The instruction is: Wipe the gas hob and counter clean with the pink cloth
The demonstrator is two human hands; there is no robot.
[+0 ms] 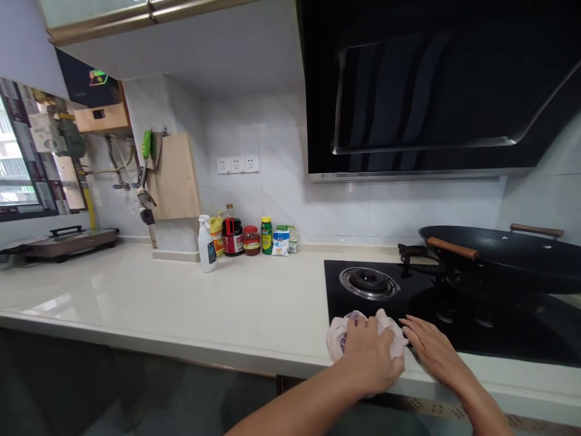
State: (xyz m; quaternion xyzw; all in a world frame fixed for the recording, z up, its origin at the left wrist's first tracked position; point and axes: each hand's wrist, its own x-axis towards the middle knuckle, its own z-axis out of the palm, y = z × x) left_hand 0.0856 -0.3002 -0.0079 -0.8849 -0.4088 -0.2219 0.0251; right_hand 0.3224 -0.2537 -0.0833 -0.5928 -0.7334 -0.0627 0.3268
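One pale, bunched cloth (336, 338) sits under my left hand (370, 351), fingers curled onto it; just right, my flat right hand (431, 350), fingers together, reaches over the cooktop (526, 335).

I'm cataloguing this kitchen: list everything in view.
cloth: 1, pinkish, cooktop edge
cooktop: 1, black, counter right
wok: 1, black, on cooktop
range hood: 1, black, above
counter: 1, white, centre
spray bottle: 1, white, counter
yellow bottle: 1, yellow, counter
handled jug: 1, dark, counter
red-lidded jar: 1, reddish, counter
green bottle: 1, green, counter
packets: 2, white-blue and green-white, counter
cutting board: 1, tan, wall
sockets: 3, white, wall
lidded pan: 1, brown, left
gas meter: 1, grey, left
window: 1, dark-framed, left
left hand: 1, bare, on cloth
right hand: 1, bare, beside cloth
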